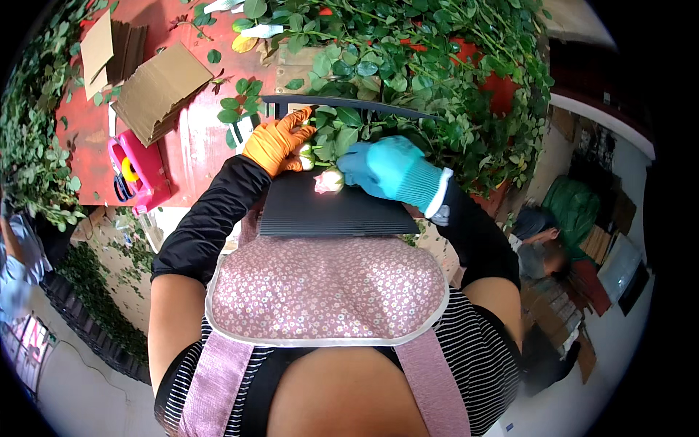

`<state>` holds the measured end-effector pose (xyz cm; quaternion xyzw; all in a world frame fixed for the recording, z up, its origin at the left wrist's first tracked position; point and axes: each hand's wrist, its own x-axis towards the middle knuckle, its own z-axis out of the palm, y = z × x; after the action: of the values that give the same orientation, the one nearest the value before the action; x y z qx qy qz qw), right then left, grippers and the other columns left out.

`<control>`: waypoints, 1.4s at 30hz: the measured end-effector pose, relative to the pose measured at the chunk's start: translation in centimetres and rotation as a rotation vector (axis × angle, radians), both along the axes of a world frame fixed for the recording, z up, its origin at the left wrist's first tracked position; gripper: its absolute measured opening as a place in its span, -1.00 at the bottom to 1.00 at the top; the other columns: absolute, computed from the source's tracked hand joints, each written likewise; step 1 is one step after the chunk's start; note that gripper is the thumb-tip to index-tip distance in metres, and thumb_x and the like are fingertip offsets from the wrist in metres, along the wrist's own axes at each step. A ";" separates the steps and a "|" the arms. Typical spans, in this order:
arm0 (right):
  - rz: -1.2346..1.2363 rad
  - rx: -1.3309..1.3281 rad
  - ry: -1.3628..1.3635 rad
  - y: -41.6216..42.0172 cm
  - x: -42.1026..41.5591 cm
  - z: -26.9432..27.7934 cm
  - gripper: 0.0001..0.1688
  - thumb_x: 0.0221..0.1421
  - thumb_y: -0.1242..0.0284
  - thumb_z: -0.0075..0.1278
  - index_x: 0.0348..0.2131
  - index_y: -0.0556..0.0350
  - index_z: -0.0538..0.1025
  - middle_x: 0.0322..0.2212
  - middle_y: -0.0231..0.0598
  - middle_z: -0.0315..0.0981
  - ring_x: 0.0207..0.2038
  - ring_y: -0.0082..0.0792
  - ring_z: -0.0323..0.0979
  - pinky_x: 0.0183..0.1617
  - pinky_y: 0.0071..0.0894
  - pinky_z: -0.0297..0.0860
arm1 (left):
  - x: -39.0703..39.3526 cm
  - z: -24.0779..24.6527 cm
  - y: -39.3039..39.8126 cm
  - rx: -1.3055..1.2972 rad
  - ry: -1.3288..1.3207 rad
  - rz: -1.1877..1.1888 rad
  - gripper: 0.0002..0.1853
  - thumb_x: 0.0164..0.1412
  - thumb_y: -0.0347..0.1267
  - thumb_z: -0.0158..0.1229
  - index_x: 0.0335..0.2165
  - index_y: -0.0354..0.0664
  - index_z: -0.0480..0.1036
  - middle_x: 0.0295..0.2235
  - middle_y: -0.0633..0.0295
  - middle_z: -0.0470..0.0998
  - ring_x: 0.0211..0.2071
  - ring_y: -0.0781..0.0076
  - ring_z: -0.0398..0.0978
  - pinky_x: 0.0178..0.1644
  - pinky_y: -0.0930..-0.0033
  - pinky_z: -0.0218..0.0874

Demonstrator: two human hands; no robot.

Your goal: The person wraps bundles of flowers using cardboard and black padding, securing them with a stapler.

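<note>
My left hand (281,143), in an orange glove, lies at the left of a black ribbed board (336,210). Its thumb and fingers are around pale rose buds (307,157) and touch them; how firmly they grip is hidden. A pale pink rose (329,181) rests over the board, its head just left of my right hand (390,168). That hand wears a teal knit glove, and its curled fingers close on the rose below the bloom. Green leaves (341,134) fill the space between both hands. Behind them runs a black bar (355,104).
Leafy rose stems (415,60) cover the red table's (185,131) back and right. Cardboard sheets (161,87), a pink tape dispenser (144,172) and dark-handled scissors (123,187) sit at left. One person (538,251) is at right, another (19,257) at far left.
</note>
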<state>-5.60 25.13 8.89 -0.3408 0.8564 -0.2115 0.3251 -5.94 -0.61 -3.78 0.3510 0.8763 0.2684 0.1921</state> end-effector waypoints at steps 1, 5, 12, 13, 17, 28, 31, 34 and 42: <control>-0.070 0.008 0.025 0.4 -0.1 0.6 -0.85 0.03 0.34 0.03 -0.34 -0.07 0.48 -0.40 -0.18 0.46 -0.37 -0.04 0.49 -0.36 -0.01 0.38 | 0.0 -0.1 0.0 0.005 0.007 0.009 -0.21 -0.28 -0.36 0.43 0.05 -0.04 0.40 0.22 0.13 0.23 -0.06 0.11 0.48 -0.07 0.21 0.37; -0.272 -0.085 0.413 -0.6 -1.4 -1.5 -0.85 0.06 0.34 -0.01 -0.33 -0.10 0.50 -0.58 -0.18 0.46 -0.55 -0.05 0.47 -0.55 -0.14 0.35 | 0.1 -0.5 0.0 -0.034 -0.051 0.027 -0.20 -0.29 -0.29 0.43 0.06 0.03 0.39 0.18 0.11 0.27 -0.11 0.10 0.51 -0.11 0.19 0.39; -0.345 0.035 0.730 -4.7 -1.2 -11.3 -0.67 -0.01 0.34 0.10 -0.17 -0.11 0.53 -0.49 -0.15 0.50 -0.53 -0.07 0.48 -0.49 -0.05 0.37 | 1.4 -1.3 -0.1 -0.060 0.153 0.011 -0.40 -0.09 -0.26 0.31 0.00 -0.03 0.39 0.00 0.10 0.37 -0.26 0.04 0.52 -0.21 0.09 0.39; -0.351 0.090 0.710 -4.8 -0.8 -11.7 -0.66 -0.01 0.34 0.10 -0.16 -0.11 0.52 -0.49 -0.13 0.50 -0.52 -0.06 0.48 -0.49 -0.04 0.38 | 1.7 -1.4 -0.1 -0.041 0.127 0.000 -0.40 -0.09 -0.27 0.31 0.00 -0.03 0.39 0.00 0.10 0.37 -0.26 0.04 0.52 -0.22 0.09 0.39; -0.406 0.033 0.542 -4.9 -0.6 -12.1 -0.65 0.02 0.32 0.09 -0.15 -0.07 0.50 -0.50 -0.08 0.48 -0.52 0.02 0.46 -0.45 -0.01 0.39 | 2.0 -1.8 -0.2 -0.045 0.083 -0.030 -0.37 -0.06 -0.26 0.29 0.04 -0.02 0.33 0.09 0.13 0.30 -0.16 0.07 0.49 -0.19 0.08 0.39; -0.186 0.131 0.556 -5.5 -2.8 -13.7 -0.72 -0.08 0.42 0.09 -0.27 0.06 0.54 -0.52 -0.14 0.49 -0.49 -0.11 0.50 -0.46 -0.09 0.40 | 1.3 -0.6 -0.2 -0.085 -0.002 -0.002 -0.29 -0.24 -0.34 0.40 -0.03 -0.07 0.32 0.20 0.22 0.20 -0.04 0.13 0.45 -0.13 0.06 0.36; -0.211 0.135 0.523 -5.5 -2.7 -13.5 -0.71 -0.06 0.43 0.06 -0.25 0.06 0.53 -0.51 -0.14 0.49 -0.50 -0.11 0.50 -0.47 -0.09 0.40 | 1.1 -0.1 -0.4 -0.029 -0.021 0.011 -0.22 -0.30 -0.34 0.43 -0.01 -0.10 0.31 0.19 0.20 0.20 -0.05 0.10 0.46 -0.13 0.08 0.37; -0.185 0.194 0.511 -5.5 -2.8 -13.4 -0.70 -0.02 0.43 0.02 -0.22 0.06 0.52 -0.48 -0.11 0.49 -0.48 -0.09 0.51 -0.44 -0.08 0.41 | 0.7 0.4 -0.5 0.047 -0.016 0.043 -0.13 -0.35 -0.32 0.46 0.04 -0.12 0.29 0.20 0.18 0.19 -0.09 0.07 0.48 -0.13 0.10 0.37; -0.258 0.188 0.479 -5.5 -2.8 -13.8 -0.65 0.03 0.43 -0.03 -0.14 0.08 0.49 -0.41 -0.06 0.49 -0.40 -0.05 0.51 -0.40 -0.05 0.42 | -0.1 1.5 0.5 -0.174 -0.084 0.057 0.06 -0.42 -0.32 0.49 0.16 -0.13 0.21 0.23 0.14 0.15 -0.23 0.04 0.52 -0.16 0.13 0.38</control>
<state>-8.39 19.62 -4.90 -0.2377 0.9609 -0.0840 0.1143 -6.09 -0.12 -2.33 0.2964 0.8971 0.2109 0.2507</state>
